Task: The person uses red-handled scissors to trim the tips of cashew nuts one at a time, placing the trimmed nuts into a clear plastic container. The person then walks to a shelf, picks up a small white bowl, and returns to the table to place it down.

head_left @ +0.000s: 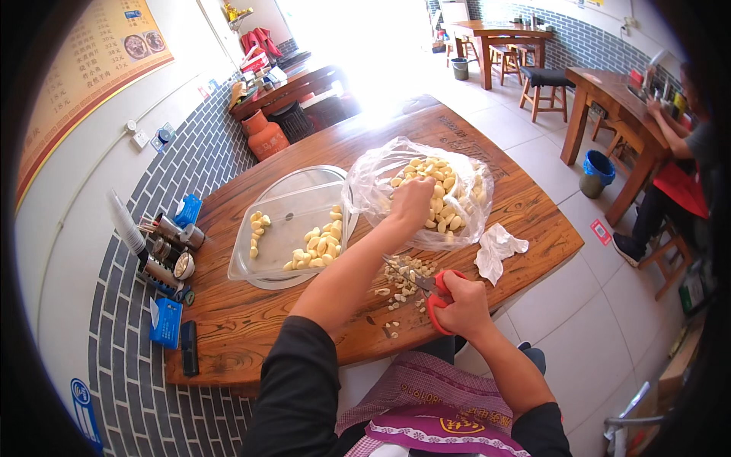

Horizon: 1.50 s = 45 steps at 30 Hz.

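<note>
My left hand (413,201) reaches into a clear plastic bag (371,177) of peeled garlic cloves (437,197); its fingertips are hidden, so whether they grip a clove does not show. My right hand (465,305) holds red-handled scissors (425,283), blades partly apart, over a scatter of small garlic trimmings (402,277) on the wooden table (240,337). Left of the bag, a clear plastic tub (274,228) holds more peeled cloves along its right and near sides, with a few at its left. It rests partly over a round lid or tray (297,177).
A crumpled tissue (499,251) lies right of the bag. Along the brick wall stand a blue tissue box (166,323), a dark phone (189,348), metal canisters (157,271) and stacked cups (125,223). A person (682,154) sits at another table on the right.
</note>
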Each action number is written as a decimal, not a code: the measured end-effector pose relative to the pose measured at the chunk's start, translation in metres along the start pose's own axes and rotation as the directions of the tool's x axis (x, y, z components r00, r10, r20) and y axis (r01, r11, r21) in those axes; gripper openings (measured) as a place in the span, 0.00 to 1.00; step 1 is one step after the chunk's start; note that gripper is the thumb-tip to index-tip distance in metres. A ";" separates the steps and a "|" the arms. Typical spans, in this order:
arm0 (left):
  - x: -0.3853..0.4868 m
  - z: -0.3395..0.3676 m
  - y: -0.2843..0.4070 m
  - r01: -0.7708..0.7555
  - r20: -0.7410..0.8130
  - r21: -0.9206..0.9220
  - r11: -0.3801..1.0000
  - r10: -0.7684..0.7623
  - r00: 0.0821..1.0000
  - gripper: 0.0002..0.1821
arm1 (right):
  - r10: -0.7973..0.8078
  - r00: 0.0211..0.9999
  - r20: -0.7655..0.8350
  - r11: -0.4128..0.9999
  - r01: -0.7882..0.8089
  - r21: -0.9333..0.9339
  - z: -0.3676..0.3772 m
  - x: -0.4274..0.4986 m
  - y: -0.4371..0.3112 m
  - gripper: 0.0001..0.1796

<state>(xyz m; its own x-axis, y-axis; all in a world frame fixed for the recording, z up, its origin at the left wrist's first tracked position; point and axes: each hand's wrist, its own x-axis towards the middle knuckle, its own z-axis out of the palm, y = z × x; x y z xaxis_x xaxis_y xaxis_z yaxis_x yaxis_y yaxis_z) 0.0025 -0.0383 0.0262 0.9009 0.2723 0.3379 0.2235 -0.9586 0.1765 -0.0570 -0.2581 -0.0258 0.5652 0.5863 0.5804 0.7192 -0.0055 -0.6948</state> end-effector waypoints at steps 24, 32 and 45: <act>-0.207 -0.071 -0.021 0.088 0.201 -0.897 -0.433 -0.224 0.954 0.10 | 0.038 0.981 0.189 0.996 -0.023 -0.084 0.000 0.014 -0.013 0.22; -0.210 -0.071 -0.012 0.120 0.245 -0.847 -0.519 -0.181 0.953 0.10 | -0.030 0.979 0.200 0.992 0.054 -0.113 0.000 0.014 -0.011 0.23; -0.211 -0.074 -0.013 0.135 0.250 -0.886 -0.443 -0.213 0.944 0.11 | -0.029 0.971 0.238 0.994 0.054 -0.099 -0.002 0.016 -0.011 0.24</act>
<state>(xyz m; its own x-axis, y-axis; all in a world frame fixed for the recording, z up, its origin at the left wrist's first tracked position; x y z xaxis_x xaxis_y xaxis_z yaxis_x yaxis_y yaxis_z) -0.2179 -0.0774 0.0207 0.8962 0.4409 0.0501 -0.3075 0.5356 0.7865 -0.0557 -0.2502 -0.0080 0.4314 0.7624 0.4824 0.7853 -0.0541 -0.6167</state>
